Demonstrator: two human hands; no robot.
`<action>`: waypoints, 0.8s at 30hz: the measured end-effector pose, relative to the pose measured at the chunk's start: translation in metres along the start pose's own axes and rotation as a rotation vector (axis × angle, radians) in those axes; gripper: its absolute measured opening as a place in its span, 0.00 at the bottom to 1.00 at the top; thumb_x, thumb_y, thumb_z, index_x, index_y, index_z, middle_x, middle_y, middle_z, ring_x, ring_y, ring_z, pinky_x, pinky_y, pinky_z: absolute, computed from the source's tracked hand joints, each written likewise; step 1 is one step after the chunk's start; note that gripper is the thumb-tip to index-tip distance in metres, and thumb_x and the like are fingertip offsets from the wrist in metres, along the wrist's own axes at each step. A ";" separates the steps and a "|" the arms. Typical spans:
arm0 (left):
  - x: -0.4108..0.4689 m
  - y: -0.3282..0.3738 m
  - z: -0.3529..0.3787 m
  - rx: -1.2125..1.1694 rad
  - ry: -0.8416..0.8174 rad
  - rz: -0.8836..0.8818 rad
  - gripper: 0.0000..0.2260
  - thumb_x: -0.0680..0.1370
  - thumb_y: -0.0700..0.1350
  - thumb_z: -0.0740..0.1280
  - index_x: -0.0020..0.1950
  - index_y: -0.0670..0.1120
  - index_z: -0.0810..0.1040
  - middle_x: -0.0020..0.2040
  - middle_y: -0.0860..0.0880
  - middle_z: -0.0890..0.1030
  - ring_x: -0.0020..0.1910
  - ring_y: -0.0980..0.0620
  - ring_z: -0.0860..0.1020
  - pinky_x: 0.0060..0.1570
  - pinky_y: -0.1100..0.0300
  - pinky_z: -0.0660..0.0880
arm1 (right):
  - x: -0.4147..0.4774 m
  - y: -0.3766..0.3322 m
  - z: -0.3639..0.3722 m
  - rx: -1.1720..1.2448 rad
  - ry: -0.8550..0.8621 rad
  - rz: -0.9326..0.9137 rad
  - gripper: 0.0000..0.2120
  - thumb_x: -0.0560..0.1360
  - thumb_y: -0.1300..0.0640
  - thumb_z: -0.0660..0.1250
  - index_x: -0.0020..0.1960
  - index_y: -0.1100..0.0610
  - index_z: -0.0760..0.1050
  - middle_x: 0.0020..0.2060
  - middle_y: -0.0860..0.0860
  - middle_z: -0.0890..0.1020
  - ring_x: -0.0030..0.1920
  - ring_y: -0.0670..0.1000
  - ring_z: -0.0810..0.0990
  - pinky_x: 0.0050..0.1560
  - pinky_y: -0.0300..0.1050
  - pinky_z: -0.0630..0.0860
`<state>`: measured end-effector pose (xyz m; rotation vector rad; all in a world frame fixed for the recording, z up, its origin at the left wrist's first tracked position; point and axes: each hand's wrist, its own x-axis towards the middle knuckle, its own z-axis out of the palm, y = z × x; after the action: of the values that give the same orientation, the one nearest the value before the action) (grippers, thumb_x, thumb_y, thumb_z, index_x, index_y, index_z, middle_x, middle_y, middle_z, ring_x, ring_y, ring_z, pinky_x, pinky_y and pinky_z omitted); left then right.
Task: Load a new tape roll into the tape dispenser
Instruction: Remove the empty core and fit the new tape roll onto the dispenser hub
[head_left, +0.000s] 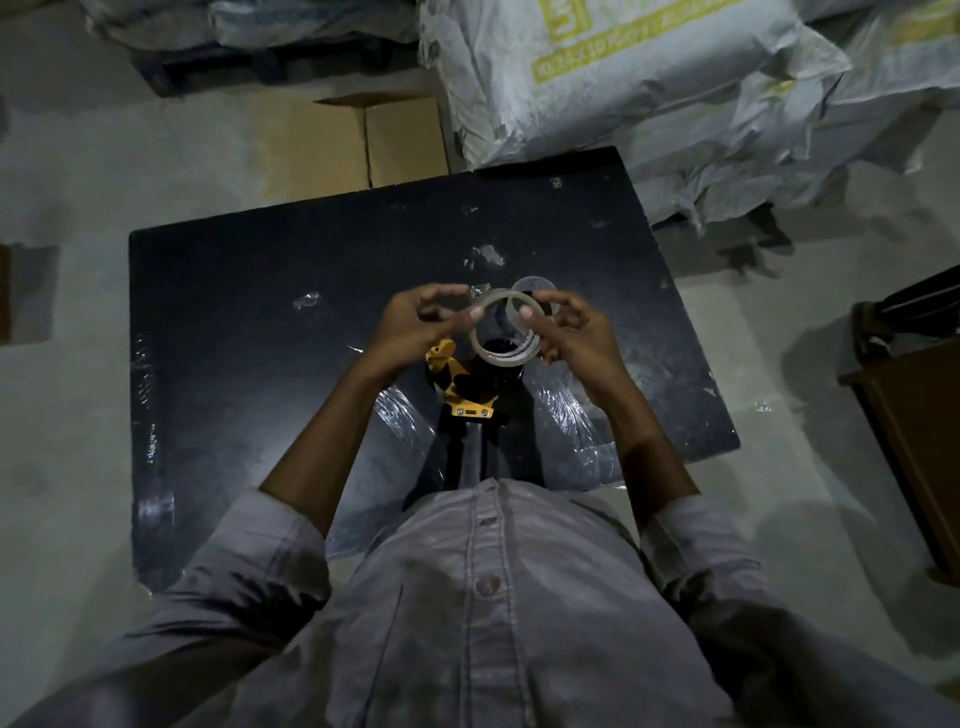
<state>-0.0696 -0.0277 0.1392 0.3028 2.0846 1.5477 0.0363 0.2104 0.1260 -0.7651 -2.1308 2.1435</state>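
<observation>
Fingers (475, 312) of both hands curled on the tape roll (503, 358); left hand (415, 325) pinches the rim at the roll's 10 o'clock, thumb tip on the outer band; right hand (576, 332) pinches at the roll's 2 o'clock, thumb tip laid over the rim, other fingers bent behind it. Roll is clear and thin-walled, held in the air, tilted so its hole faces up at the camera; position: near centre of view, between the two hands, above the black counter (249, 312).

Just below the roll, at its 7 o'clock, the tape dispenser (460, 374): yellow body, black parts, black handle running toward 6 o'clock; partly hidden by roll and left wrist; roll not seated on it; contact between them: cannot tell.

At the roll's 1 o'clock, behind the right fingers, a second clear ring (535, 285); spent core or another roll: cannot tell. Crumpled clear film (569, 410) on the counter at the roll's 5 o'clock.

Surroundings: cardboard box (358, 140) beyond the counter at 11 o'clock; pale sacks (623, 93) with yellow print at 1 o'clock; brown furniture (914, 441) at 3 o'clock; grey buttoned shirt (467, 597) at 6 o'clock, sleeves rolled.
</observation>
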 end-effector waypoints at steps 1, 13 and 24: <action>-0.001 -0.002 0.003 -0.001 0.008 -0.012 0.16 0.82 0.51 0.78 0.68 0.49 0.86 0.54 0.43 0.90 0.47 0.57 0.88 0.44 0.66 0.81 | 0.000 0.000 0.001 -0.006 0.016 -0.004 0.17 0.79 0.50 0.82 0.64 0.55 0.86 0.39 0.54 0.85 0.33 0.50 0.82 0.34 0.47 0.80; -0.004 -0.059 0.052 0.015 -0.038 -0.129 0.18 0.85 0.50 0.65 0.74 0.53 0.83 0.61 0.48 0.89 0.64 0.40 0.86 0.60 0.49 0.81 | 0.004 0.028 0.020 -0.111 0.129 0.194 0.23 0.75 0.41 0.84 0.60 0.57 0.87 0.49 0.54 0.91 0.33 0.61 0.89 0.47 0.63 0.90; 0.021 -0.063 0.056 0.139 0.110 -0.152 0.13 0.84 0.39 0.70 0.68 0.46 0.85 0.61 0.47 0.89 0.62 0.48 0.86 0.65 0.47 0.84 | -0.001 0.050 0.042 0.066 0.097 0.313 0.11 0.84 0.68 0.73 0.56 0.59 0.72 0.56 0.62 0.84 0.39 0.52 0.91 0.44 0.49 0.91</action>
<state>-0.0500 0.0079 0.0623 0.1070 2.2492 1.3617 0.0381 0.1673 0.0770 -1.2405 -1.9932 2.2476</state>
